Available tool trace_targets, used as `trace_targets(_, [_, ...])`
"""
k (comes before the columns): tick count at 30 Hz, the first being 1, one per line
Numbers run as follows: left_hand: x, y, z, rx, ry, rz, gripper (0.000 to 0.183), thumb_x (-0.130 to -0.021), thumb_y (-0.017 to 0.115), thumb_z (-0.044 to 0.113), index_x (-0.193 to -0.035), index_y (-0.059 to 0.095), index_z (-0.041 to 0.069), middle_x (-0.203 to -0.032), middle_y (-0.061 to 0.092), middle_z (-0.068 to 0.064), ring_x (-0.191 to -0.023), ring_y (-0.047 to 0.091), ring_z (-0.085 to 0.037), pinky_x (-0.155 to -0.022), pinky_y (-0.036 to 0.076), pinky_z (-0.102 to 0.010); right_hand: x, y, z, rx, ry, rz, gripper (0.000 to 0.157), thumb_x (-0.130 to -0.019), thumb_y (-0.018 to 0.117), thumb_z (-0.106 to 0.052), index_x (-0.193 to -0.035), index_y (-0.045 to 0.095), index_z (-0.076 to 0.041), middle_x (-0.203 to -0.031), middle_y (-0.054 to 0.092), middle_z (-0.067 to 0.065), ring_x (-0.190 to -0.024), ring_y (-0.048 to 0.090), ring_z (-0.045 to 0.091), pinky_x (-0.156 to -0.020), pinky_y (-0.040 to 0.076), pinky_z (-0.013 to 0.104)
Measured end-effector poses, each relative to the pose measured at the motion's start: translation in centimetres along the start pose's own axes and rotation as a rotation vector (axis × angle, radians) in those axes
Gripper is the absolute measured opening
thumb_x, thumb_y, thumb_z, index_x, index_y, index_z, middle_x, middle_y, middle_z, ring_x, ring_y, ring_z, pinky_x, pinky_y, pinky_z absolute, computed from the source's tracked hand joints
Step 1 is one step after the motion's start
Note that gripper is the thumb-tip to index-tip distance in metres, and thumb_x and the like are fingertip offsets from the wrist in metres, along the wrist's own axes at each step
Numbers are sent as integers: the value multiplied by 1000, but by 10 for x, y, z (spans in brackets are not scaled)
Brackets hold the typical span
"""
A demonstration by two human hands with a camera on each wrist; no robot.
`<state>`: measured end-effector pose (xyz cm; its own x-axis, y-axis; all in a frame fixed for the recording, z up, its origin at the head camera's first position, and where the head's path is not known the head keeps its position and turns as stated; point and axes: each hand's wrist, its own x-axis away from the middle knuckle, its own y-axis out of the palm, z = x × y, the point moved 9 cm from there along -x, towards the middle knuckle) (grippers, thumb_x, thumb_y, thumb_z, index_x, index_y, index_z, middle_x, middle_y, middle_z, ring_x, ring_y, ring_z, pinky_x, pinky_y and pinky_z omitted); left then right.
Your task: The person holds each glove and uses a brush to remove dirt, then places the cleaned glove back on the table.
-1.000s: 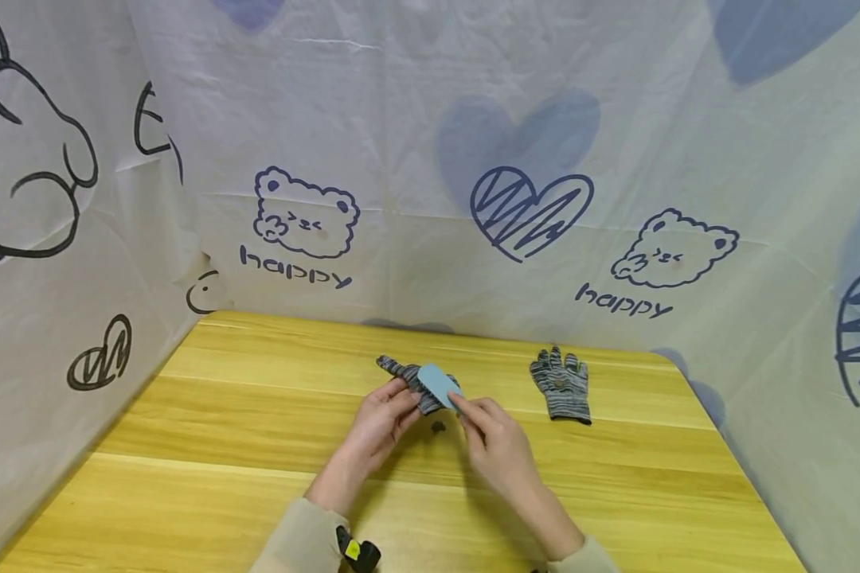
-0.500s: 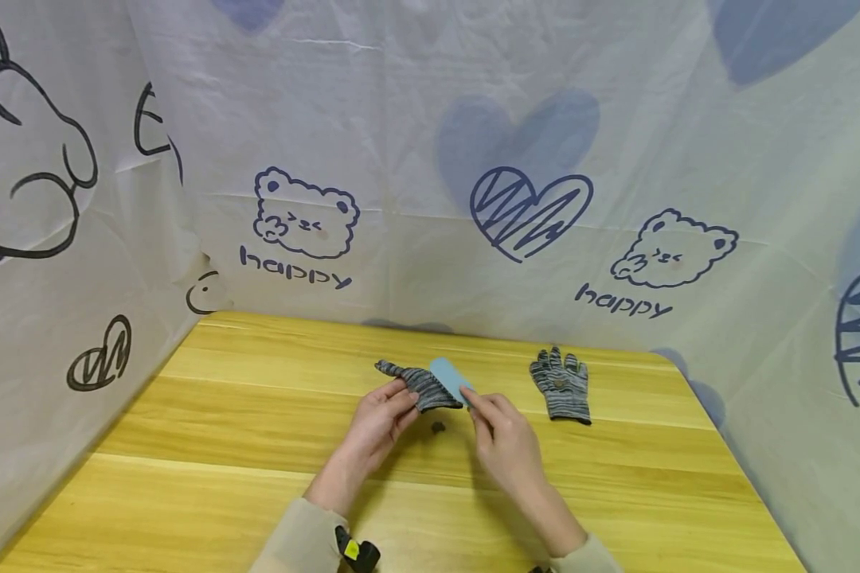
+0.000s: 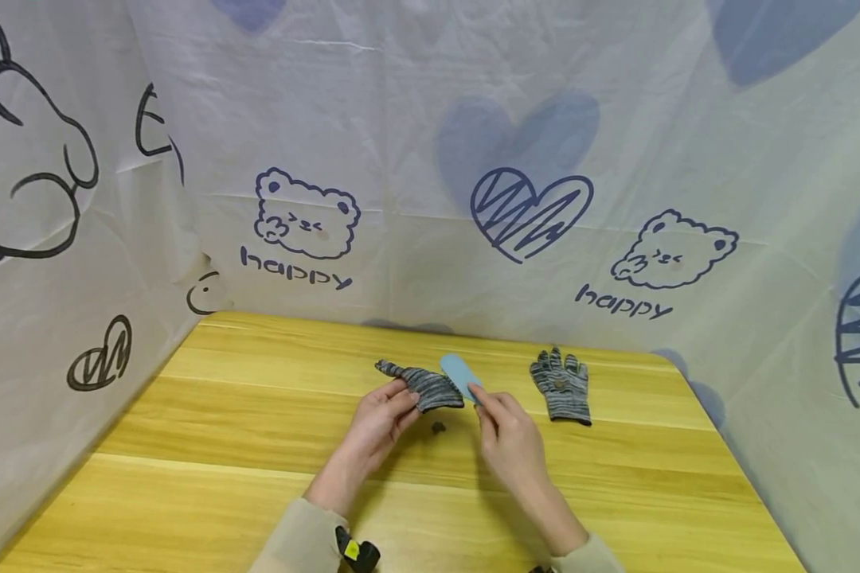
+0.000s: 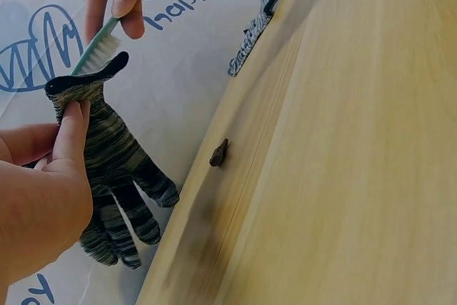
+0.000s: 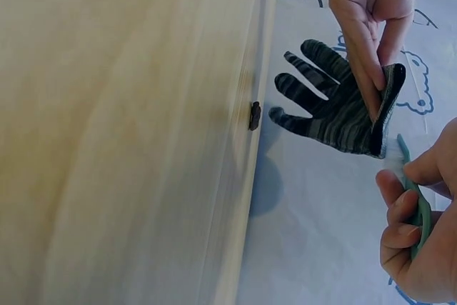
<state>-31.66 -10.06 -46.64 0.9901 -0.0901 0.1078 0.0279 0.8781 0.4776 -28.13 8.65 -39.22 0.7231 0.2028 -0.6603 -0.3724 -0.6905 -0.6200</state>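
A grey-and-black striped knit glove is held above the table by my left hand, which pinches it with the thumb against the fingers. In the left wrist view the glove hangs with its fingers down and its dark cuff edge up. My right hand grips a light blue-green brush by its handle, index finger along the back. White bristles face the glove right at its cuff. In the right wrist view the brush is beside the cuff, partly hidden by my fingers.
A second striped glove lies flat at the back right of the wooden table, a small brown spot on its palm. A small dark lump lies on the table below the held glove. Printed cloth encloses the back and sides.
My right hand and the brush have moved right across the glove, from over its middle to the cuff edge. The left hand and the held glove have hardly moved.
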Motion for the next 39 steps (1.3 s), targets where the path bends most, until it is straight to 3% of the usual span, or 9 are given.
trace_targets(8, [0, 0, -1, -22, 10, -9, 62, -104, 49, -7, -156, 16, -19, -162, 22, -38, -140, 48, -33, -95, 55, -18, 0, -4, -9, -87, -59, 32, 42, -92, 71, 8, -132, 72, -7, -99, 71, 11, -67, 57, 10, -53, 47, 20])
trace_targets(12, [1, 0, -1, -17, 10, -9, 58, -104, 49, -7, -155, 24, -18, -158, 32, -37, -127, 60, -23, -94, 56, -18, 1, 0, -20, -121, -133, 0, 42, -92, 71, 8, -132, 72, -6, -99, 70, 10, -68, 56, 9, -54, 48, 19])
trace_targets(16, [1, -1, -1, -18, 10, 2, 55, -104, 50, -8, -153, 29, -19, -154, 38, -38, -114, 66, -16, -93, 57, -20, 4, 7, -23, -114, -139, -54, 43, -91, 72, 8, -131, 73, -7, -100, 72, 9, -71, 60, 10, -56, 50, 19])
trace_targets(25, [2, -1, -2, -36, 5, 3, 58, -103, 50, -8, -154, 25, -20, -156, 34, -39, -136, 53, -36, -99, 55, -24, 4, 12, -16, -90, -84, -94, 42, -92, 71, 7, -131, 73, -9, -100, 72, 8, -71, 59, 10, -55, 50, 19])
trace_targets(34, [1, 2, -1, -10, 5, -3, 55, -103, 51, -8, -153, 29, -19, -154, 39, -37, -127, 60, -27, -99, 55, -23, 2, 7, -12, -51, -63, -62, 41, -93, 72, 4, -131, 74, -12, -99, 72, 7, -69, 59, 10, -53, 48, 21])
trace_targets(39, [1, 4, 0, -5, 9, -5, 56, -103, 50, -9, -153, 28, -19, -153, 40, -38, -127, 61, -27, -97, 56, -23, 1, 5, -11, -45, -63, -47, 40, -94, 72, 4, -130, 74, -12, -99, 73, 7, -67, 58, 9, -51, 44, 19])
